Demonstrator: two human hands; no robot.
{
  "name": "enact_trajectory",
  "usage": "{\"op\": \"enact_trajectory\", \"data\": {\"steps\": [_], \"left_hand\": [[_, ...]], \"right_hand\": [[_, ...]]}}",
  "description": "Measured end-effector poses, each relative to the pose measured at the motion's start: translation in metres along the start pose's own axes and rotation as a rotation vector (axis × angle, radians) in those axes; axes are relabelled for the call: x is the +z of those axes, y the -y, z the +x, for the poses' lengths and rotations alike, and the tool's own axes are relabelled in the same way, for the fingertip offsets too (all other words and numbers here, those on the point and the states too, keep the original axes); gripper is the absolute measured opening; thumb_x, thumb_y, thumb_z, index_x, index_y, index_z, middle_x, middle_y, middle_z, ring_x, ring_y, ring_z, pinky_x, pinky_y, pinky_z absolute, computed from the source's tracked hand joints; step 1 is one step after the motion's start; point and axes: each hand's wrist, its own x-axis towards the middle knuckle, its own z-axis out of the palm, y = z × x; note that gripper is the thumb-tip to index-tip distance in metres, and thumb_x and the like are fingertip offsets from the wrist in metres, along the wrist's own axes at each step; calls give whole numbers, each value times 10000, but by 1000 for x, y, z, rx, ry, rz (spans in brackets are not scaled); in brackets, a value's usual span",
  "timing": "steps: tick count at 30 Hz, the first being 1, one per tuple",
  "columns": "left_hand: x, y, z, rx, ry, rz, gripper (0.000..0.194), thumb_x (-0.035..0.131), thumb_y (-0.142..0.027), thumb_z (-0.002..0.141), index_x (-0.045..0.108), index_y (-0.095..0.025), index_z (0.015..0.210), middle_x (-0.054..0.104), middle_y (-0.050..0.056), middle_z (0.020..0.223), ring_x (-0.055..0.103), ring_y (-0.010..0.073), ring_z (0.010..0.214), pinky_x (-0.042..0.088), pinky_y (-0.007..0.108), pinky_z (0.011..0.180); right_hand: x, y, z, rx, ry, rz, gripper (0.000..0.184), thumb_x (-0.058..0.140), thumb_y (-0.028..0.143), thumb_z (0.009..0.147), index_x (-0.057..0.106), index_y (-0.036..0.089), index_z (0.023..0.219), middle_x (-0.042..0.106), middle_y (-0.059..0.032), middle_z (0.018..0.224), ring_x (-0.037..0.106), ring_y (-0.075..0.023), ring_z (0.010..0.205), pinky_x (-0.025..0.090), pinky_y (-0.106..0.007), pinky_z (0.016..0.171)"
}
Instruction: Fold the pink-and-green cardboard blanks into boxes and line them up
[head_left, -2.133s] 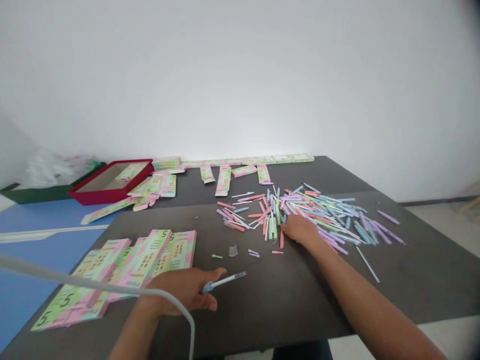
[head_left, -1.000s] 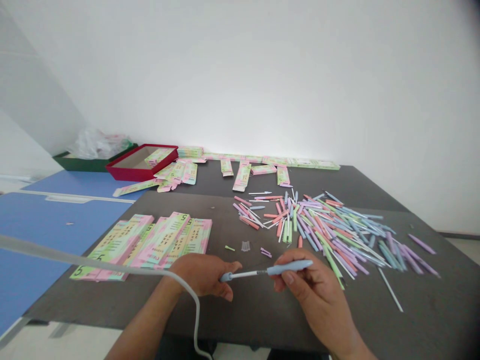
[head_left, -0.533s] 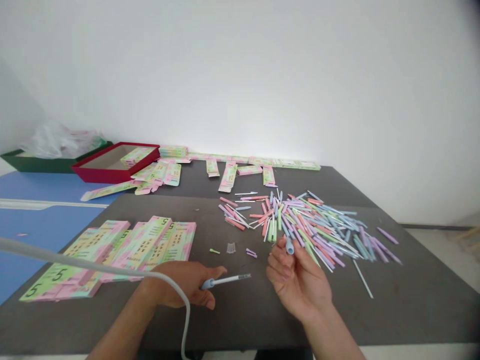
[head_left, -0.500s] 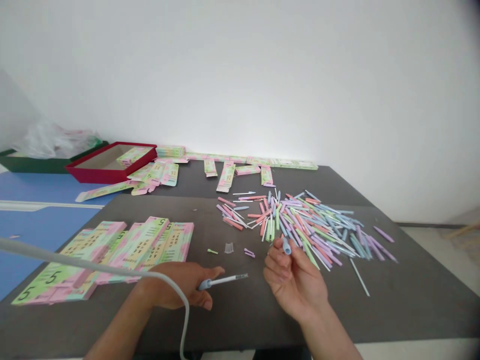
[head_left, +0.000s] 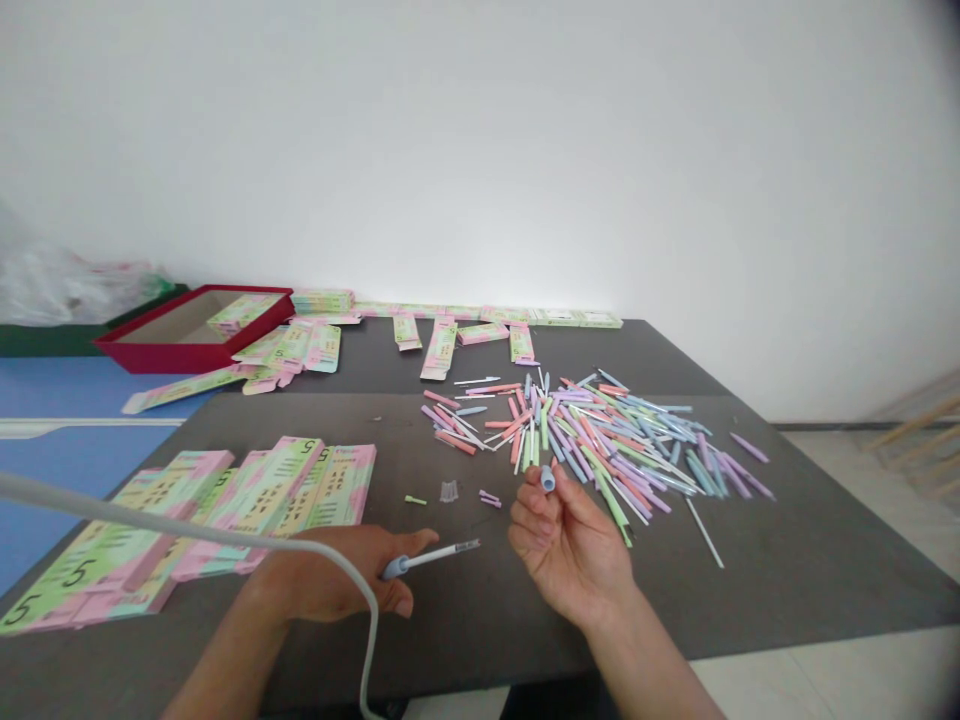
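My left hand (head_left: pixel 330 572) is closed on a light blue pen part with a white refill (head_left: pixel 439 554) sticking out of it to the right. In the fingertips of my right hand (head_left: pixel 574 550) is a light blue pen barrel (head_left: pixel 548 481), its open round end facing me. The two pen parts are apart. Just beyond my right hand spreads a pile of pastel pen parts and white refills (head_left: pixel 592 425). Small purple pieces (head_left: pixel 490 498), a clear plastic piece (head_left: pixel 448 491) and a green piece (head_left: pixel 415 500) lie between my hands.
Printed pastel boxes (head_left: pixel 262 500) are stacked at the left, with more boxes (head_left: pixel 439 347) along the back. A red tray (head_left: pixel 172 355) and a plastic bag (head_left: pixel 75 285) stand at the back left. A grey cable (head_left: pixel 225 538) crosses in front of my left forearm.
The view has shifted slightly. My right hand has moved a little left and up, still with the blue barrel. My left hand keeps its hold on the part with the refill.
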Motion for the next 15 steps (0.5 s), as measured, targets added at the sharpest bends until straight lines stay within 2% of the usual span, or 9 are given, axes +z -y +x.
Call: {"op": "enact_trajectory", "data": {"steps": [4, 9, 11, 15], "left_hand": [[0, 0, 1, -9, -6, 6, 682, 583, -329, 813, 408, -232, 1465, 752, 58, 990, 688, 276, 910, 524, 307, 732], [2, -1, 2, -44, -1, -2, 678, 609, -330, 817, 404, -279, 1461, 754, 53, 973, 690, 288, 908, 524, 340, 738], [2, -1, 2, -50, -2, 18, 666, 614, -335, 818, 415, -291, 1452, 752, 57, 981, 688, 295, 916, 522, 353, 742], [0, -2, 2, -69, 5, 46, 675, 629, -366, 816, 409, -315, 1452, 749, 53, 1004, 681, 296, 937, 517, 352, 758]], "right_hand": [[2, -6, -7, -103, 0, -196, 194, 627, 388, 862, 609, 195, 862, 558, 19, 651, 465, -85, 512, 394, -197, 489], [0, -18, -21, -411, 31, -652, 163, 601, 351, 903, 637, 192, 911, 664, -31, 784, 600, -136, 659, 475, -262, 626], [-1, -21, -23, -449, 15, -753, 158, 597, 344, 909, 642, 193, 925, 664, -32, 797, 612, -145, 693, 489, -274, 656], [-1, -20, -24, -473, -12, -808, 167, 575, 354, 921, 637, 199, 919, 653, -26, 801, 610, -139, 691, 492, -269, 652]]}}
